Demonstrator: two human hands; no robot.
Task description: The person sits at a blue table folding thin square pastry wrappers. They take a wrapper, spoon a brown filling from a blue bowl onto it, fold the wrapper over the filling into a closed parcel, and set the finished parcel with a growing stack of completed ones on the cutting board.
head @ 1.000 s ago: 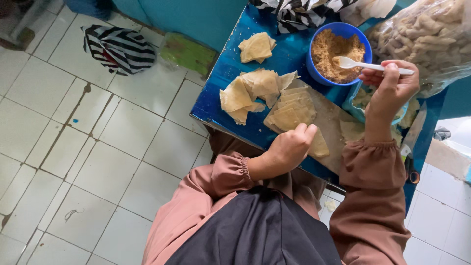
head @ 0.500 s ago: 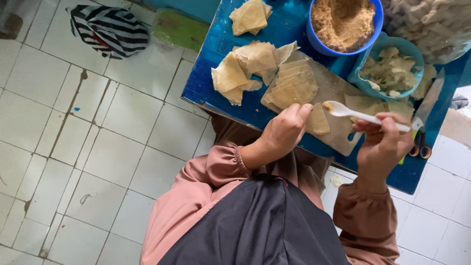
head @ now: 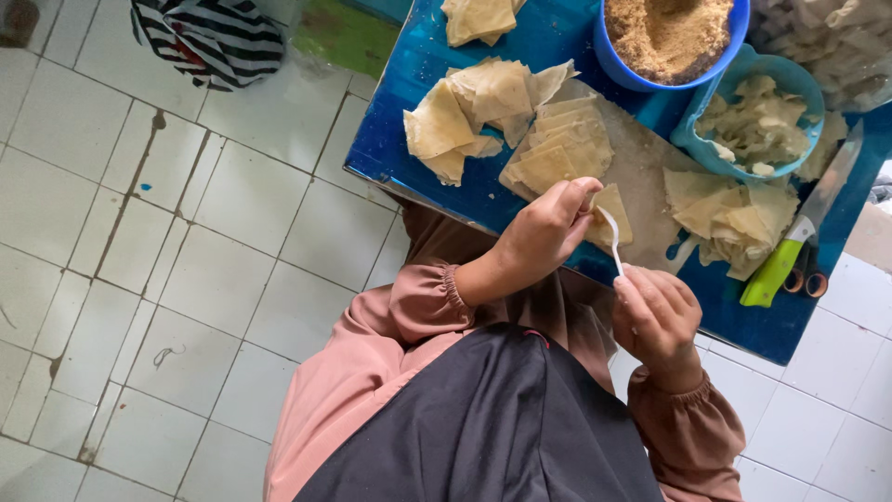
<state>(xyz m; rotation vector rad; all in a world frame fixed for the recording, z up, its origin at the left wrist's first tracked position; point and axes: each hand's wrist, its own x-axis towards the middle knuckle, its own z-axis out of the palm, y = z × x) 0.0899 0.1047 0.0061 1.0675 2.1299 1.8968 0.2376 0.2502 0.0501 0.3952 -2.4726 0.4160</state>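
On the blue tabletop [head: 520,42], a loose pile of thin pale dough wrappers [head: 474,107] lies at the left of a wooden cutting board [head: 641,172]. The left hand [head: 544,232] is over the board's near edge, fingers [head: 578,191] pinched closed on a single wrapper [head: 613,209]. That sheet looks very light, limp and easy to tear, so it is best held by an edge or corner, with the rest supported flat. Just right of it, the right hand [head: 655,316] has its fingers curled shut on the handle of a white plastic spoon [head: 611,240], whose bowl points up toward the wrapper. Farther right are a bowl of brown crumbly filling [head: 669,33], another wrapper heap [head: 734,214] and a green-handled knife [head: 804,232].
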